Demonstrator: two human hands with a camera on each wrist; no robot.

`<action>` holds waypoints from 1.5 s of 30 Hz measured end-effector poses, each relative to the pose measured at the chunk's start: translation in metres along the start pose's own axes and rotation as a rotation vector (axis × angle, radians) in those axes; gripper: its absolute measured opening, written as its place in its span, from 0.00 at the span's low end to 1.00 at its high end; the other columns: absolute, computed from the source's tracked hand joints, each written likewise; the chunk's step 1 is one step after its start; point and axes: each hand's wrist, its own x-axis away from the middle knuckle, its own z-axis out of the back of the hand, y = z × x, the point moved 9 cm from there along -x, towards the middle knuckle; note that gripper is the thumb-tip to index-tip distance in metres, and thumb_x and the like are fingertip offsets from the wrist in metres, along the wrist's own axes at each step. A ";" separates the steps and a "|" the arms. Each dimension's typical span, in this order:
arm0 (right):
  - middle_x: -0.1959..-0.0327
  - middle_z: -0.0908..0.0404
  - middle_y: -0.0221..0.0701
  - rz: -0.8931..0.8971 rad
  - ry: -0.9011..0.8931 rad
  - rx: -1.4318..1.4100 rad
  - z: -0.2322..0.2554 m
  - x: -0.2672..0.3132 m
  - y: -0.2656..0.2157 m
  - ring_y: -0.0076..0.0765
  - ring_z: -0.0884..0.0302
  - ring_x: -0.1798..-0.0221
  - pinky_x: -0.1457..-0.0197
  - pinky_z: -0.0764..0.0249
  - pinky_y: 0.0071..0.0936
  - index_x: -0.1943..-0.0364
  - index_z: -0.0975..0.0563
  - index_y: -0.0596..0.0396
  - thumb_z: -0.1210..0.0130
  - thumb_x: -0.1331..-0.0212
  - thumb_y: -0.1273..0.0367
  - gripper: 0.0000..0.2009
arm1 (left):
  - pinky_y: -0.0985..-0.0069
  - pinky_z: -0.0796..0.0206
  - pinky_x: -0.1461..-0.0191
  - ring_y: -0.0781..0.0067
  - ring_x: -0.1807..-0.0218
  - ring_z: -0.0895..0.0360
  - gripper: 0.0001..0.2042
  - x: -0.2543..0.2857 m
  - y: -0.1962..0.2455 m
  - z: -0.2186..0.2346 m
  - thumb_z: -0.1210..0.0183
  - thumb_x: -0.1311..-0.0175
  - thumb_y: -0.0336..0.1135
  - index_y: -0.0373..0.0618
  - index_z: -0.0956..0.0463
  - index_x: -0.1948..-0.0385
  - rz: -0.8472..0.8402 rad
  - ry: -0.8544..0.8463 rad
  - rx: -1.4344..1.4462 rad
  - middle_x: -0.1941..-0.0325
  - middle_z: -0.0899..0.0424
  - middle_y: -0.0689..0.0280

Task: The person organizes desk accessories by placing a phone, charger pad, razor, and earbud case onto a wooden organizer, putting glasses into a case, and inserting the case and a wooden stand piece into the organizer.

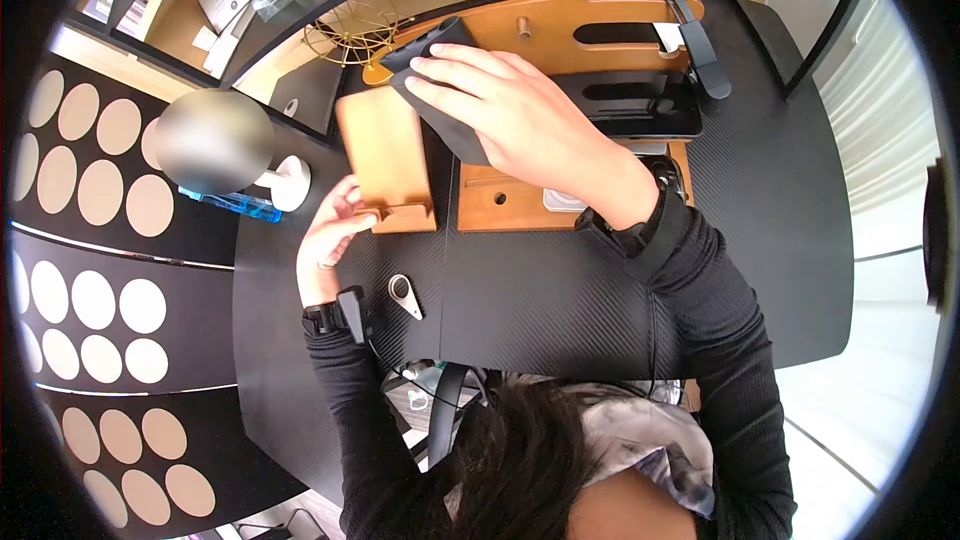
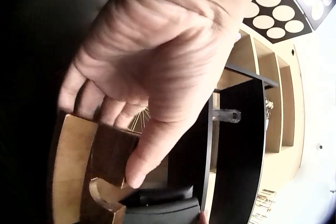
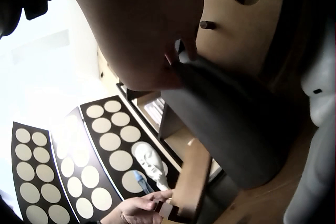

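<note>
My left hand (image 1: 335, 225) holds a wooden stand (image 1: 385, 145) by its lower left edge, thumb on the small front ledge. In the left wrist view the thumb lies over the notched ledge (image 2: 102, 192) and the other fingers go behind the wood. Higher up and to the right, my right hand (image 1: 515, 120) grips a dark grey case (image 1: 455, 130) from above, fingers spread across its top. The case is tilted and overlaps the right edge of the wooden stand in the head view. In the right wrist view its flat side (image 3: 226, 124) shows; most of the gripping fingers are hidden.
Behind the right hand stands a wooden organizer (image 1: 480, 210) with a black tray (image 1: 650, 120) and a black band-like object (image 1: 690, 35) over its back panel. A small light-coloured looped tool (image 1: 405, 295) lies on the black desk (image 1: 540, 300). A white sculpture (image 1: 292, 183) stands left.
</note>
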 end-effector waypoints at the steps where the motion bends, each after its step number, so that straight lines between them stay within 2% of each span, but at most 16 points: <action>1: 0.40 0.24 0.38 -0.004 0.003 -0.001 0.002 0.000 0.000 0.41 0.32 0.34 0.33 0.34 0.38 0.44 0.25 0.58 0.49 0.49 0.80 0.23 | 0.73 0.31 0.38 0.67 0.43 0.23 0.37 0.002 0.009 -0.001 0.31 0.54 0.21 0.40 0.36 0.37 -0.087 0.000 0.005 0.44 0.23 0.62; 3: 0.38 0.25 0.40 -0.008 -0.015 0.018 0.003 -0.001 0.000 0.42 0.32 0.33 0.32 0.35 0.37 0.44 0.25 0.59 0.49 0.50 0.81 0.25 | 0.67 0.36 0.32 0.64 0.36 0.29 0.41 0.004 0.004 0.004 0.29 0.62 0.18 0.43 0.35 0.38 -0.245 -0.013 0.038 0.43 0.24 0.63; 5: 0.42 0.23 0.39 0.010 0.047 0.032 0.010 -0.005 0.000 0.42 0.29 0.37 0.35 0.33 0.36 0.47 0.24 0.58 0.48 0.52 0.80 0.23 | 0.73 0.32 0.41 0.74 0.49 0.29 0.37 0.002 -0.007 -0.009 0.28 0.64 0.15 0.47 0.31 0.45 -0.197 0.044 -0.006 0.55 0.26 0.72; 7: 0.46 0.21 0.38 0.035 0.099 0.042 0.023 -0.013 -0.008 0.42 0.26 0.41 0.39 0.31 0.36 0.50 0.23 0.57 0.47 0.54 0.79 0.22 | 0.76 0.36 0.39 0.78 0.45 0.29 0.35 -0.017 -0.014 -0.033 0.28 0.59 0.15 0.46 0.30 0.44 -0.152 -0.059 -0.239 0.48 0.25 0.73; 10: 0.68 0.25 0.29 0.047 0.232 -0.151 0.058 -0.024 -0.039 0.39 0.25 0.61 0.60 0.29 0.37 0.67 0.25 0.52 0.42 0.60 0.72 0.12 | 0.79 0.36 0.49 0.84 0.52 0.31 0.28 -0.027 0.010 -0.092 0.31 0.51 0.17 0.45 0.31 0.46 -0.146 -0.098 -0.197 0.55 0.26 0.76; 11: 0.69 0.24 0.30 0.084 0.127 -0.197 0.053 -0.022 -0.053 0.41 0.23 0.64 0.60 0.28 0.36 0.67 0.24 0.50 0.41 0.61 0.70 0.12 | 0.78 0.35 0.48 0.83 0.51 0.29 0.28 -0.034 0.006 -0.084 0.33 0.49 0.17 0.44 0.31 0.44 -0.080 0.147 -1.078 0.57 0.23 0.75; 12: 0.71 0.24 0.33 0.086 -0.050 -0.267 0.035 -0.018 -0.069 0.42 0.22 0.67 0.62 0.27 0.36 0.68 0.24 0.51 0.41 0.60 0.70 0.11 | 0.78 0.35 0.48 0.83 0.51 0.29 0.28 -0.037 0.009 -0.091 0.33 0.49 0.17 0.44 0.31 0.44 -0.085 0.150 -1.075 0.57 0.23 0.75; 14: 0.74 0.26 0.33 0.094 -0.335 -0.341 -0.005 0.001 -0.097 0.40 0.23 0.71 0.67 0.27 0.34 0.71 0.25 0.52 0.42 0.56 0.70 0.06 | 0.76 0.35 0.48 0.81 0.52 0.27 0.25 -0.039 0.026 -0.119 0.33 0.48 0.20 0.43 0.29 0.46 -0.190 -0.063 -0.083 0.53 0.20 0.72; 17: 0.71 0.25 0.33 0.091 -0.597 -0.409 -0.087 0.053 -0.120 0.38 0.22 0.71 0.71 0.28 0.34 0.72 0.26 0.56 0.41 0.52 0.71 0.06 | 0.76 0.36 0.46 0.79 0.51 0.28 0.28 -0.045 0.005 -0.097 0.29 0.51 0.24 0.41 0.28 0.44 -0.211 -0.161 -0.487 0.50 0.19 0.69; 20: 0.69 0.25 0.35 0.127 -0.471 -0.351 -0.107 0.060 -0.139 0.37 0.21 0.69 0.73 0.27 0.32 0.69 0.27 0.59 0.41 0.53 0.72 0.08 | 0.77 0.37 0.48 0.79 0.53 0.28 0.28 -0.044 0.004 -0.084 0.29 0.51 0.23 0.41 0.27 0.45 -0.302 -0.220 -0.457 0.49 0.19 0.68; 23: 0.70 0.24 0.37 0.101 -0.522 -0.220 -0.126 0.060 -0.151 0.35 0.21 0.71 0.74 0.28 0.29 0.70 0.24 0.63 0.45 0.51 0.71 0.07 | 0.76 0.34 0.48 0.79 0.54 0.27 0.27 -0.044 0.007 -0.077 0.29 0.51 0.22 0.39 0.26 0.46 -0.266 -0.203 -0.360 0.49 0.19 0.68; 35: 0.80 0.25 0.30 0.063 -0.679 0.066 -0.143 0.078 -0.160 0.30 0.24 0.75 0.77 0.31 0.24 0.78 0.22 0.57 0.42 0.57 0.69 0.06 | 0.77 0.33 0.48 0.78 0.51 0.25 0.30 -0.061 -0.001 -0.110 0.29 0.49 0.25 0.38 0.29 0.41 -0.336 -0.305 -0.282 0.49 0.18 0.66; 39: 0.77 0.23 0.30 0.000 -0.691 0.005 -0.129 0.088 -0.154 0.34 0.23 0.74 0.73 0.29 0.28 0.76 0.19 0.53 0.43 0.54 0.68 0.05 | 0.78 0.35 0.49 0.79 0.51 0.26 0.30 -0.061 -0.016 -0.107 0.31 0.46 0.26 0.38 0.31 0.39 -0.353 -0.291 -0.271 0.49 0.19 0.67; 40: 0.70 0.23 0.32 -0.021 -0.787 0.022 -0.125 0.091 -0.152 0.35 0.22 0.68 0.72 0.27 0.28 0.72 0.20 0.55 0.40 0.53 0.67 0.07 | 0.77 0.36 0.48 0.78 0.48 0.26 0.28 -0.059 -0.017 -0.107 0.33 0.44 0.25 0.39 0.32 0.39 -0.334 -0.324 -0.224 0.48 0.20 0.67; 43: 0.65 0.25 0.35 -0.132 -0.831 -0.099 -0.101 0.096 -0.136 0.38 0.22 0.62 0.69 0.24 0.31 0.69 0.21 0.58 0.37 0.54 0.66 0.11 | 0.72 0.39 0.39 0.71 0.40 0.30 0.28 -0.058 -0.024 -0.102 0.36 0.43 0.23 0.39 0.34 0.39 -0.337 -0.325 -0.206 0.41 0.25 0.66; 45: 0.64 0.27 0.35 -0.202 -0.867 -0.078 -0.086 0.100 -0.121 0.38 0.24 0.61 0.69 0.24 0.32 0.69 0.23 0.58 0.37 0.52 0.65 0.12 | 0.72 0.38 0.41 0.72 0.41 0.30 0.27 -0.057 -0.023 -0.102 0.36 0.43 0.23 0.39 0.33 0.39 -0.367 -0.311 -0.190 0.42 0.26 0.67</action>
